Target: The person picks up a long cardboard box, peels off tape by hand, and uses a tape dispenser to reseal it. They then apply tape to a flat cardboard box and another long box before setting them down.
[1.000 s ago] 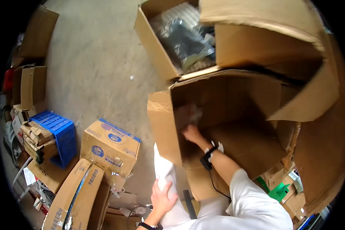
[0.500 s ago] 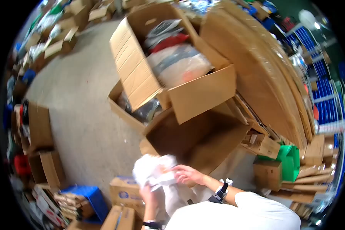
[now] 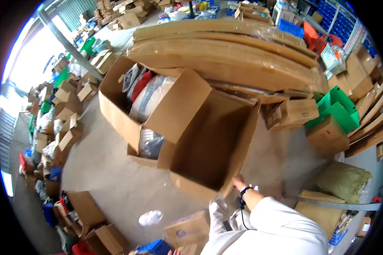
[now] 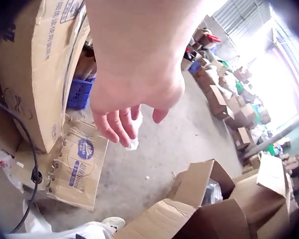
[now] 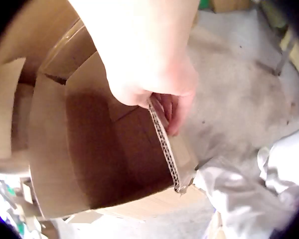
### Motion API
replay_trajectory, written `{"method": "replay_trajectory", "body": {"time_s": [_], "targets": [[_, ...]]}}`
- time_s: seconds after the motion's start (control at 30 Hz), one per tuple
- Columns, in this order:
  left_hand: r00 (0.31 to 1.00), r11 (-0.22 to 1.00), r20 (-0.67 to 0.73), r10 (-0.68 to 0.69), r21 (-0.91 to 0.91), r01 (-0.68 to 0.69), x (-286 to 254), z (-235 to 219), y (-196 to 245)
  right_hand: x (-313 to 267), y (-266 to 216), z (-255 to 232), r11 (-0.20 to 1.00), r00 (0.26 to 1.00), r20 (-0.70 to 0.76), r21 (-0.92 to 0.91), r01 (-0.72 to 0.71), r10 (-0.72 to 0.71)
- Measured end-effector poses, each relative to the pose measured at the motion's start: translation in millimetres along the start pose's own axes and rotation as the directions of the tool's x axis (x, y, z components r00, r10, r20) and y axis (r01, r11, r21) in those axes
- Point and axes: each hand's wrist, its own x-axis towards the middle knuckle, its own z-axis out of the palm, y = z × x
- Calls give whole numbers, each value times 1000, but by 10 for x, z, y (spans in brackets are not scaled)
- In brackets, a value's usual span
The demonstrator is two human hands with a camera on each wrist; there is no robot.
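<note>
My right hand grips the top edge of a big brown cardboard box, thumb on the inner side and fingers over the outer side. In the head view this box has its top open and a dark bare inside. Only the fingertips of my left hand show at the bottom of the head view. In the left wrist view the left hand hangs with loose fingers and holds nothing. A crumpled white plastic bag shows against the concrete floor beyond it, partly hidden by the fingers in the left wrist view.
A box of bagged goods stands behind the big box, above a lower box. Long flat cartons lie at the back. A printed carton and a blue crate are near my legs; a green bin stands at right.
The white bag came out of the big box, passed to my left side and left my hands. My right hand moved to the box's edge. The head view swung up and right.
</note>
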Motion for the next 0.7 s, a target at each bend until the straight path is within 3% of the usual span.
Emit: {"method": "replay_trajectory", "body": {"time_s": [0.1, 0.13, 0.17, 0.2, 0.27, 0.33, 0.4, 0.47, 0.57, 0.6, 0.67, 0.7], "targets": [[993, 990, 29, 111, 81, -113, -448, 57, -17, 596, 559, -222, 981, 983, -64, 81, 175, -170], [993, 991, 48, 108, 72, -111, -580, 4, 25, 624, 542, -413, 988, 978, -153, 47, 148, -139], [987, 974, 72, 145, 165, -156, -686, -37, 70, 655, 575, -721, 986, 981, -97, -6, 168, -167], [984, 948, 63, 164, 265, -175, -746, -48, 77, 506, 522, -1126, 980, 980, -46, -55, 190, -193], [984, 896, 42, 171, 409, -173, -934, -57, 223, 131, 289, -1697, 996, 982, -180, -78, 42, -56], [980, 835, 101, 169, 514, -197, -997, -110, 250, -214, 401, -2371, 981, 999, -31, -191, 36, -42], [975, 763, 182, 128, 610, -214, -1139, -62, 312, 137, 1364, -2618, 937, 932, -269, -311, 157, -245], [974, 664, 218, 53, 721, -198, -1103, 31, 349, -562, 1462, -3173, 879, 965, -212, -475, 35, -153], [948, 630, 318, 18, 733, -257, -980, 255, 396, -1181, 1977, -3518, 900, 940, -339, -416, -132, -19], [924, 670, 380, 49, 674, -313, -993, 365, 399, -1312, 2206, -3622, 911, 925, -380, -379, -161, 6], [897, 634, 441, 41, 682, -365, -1003, 622, 501, -1510, 2736, -3711, 905, 912, -411, -392, -167, -10], [880, 632, 473, 54, 666, -397, -989, 729, 512, -1444, 3176, -3753, 814, 911, -405, -552, -179, -74]]}}
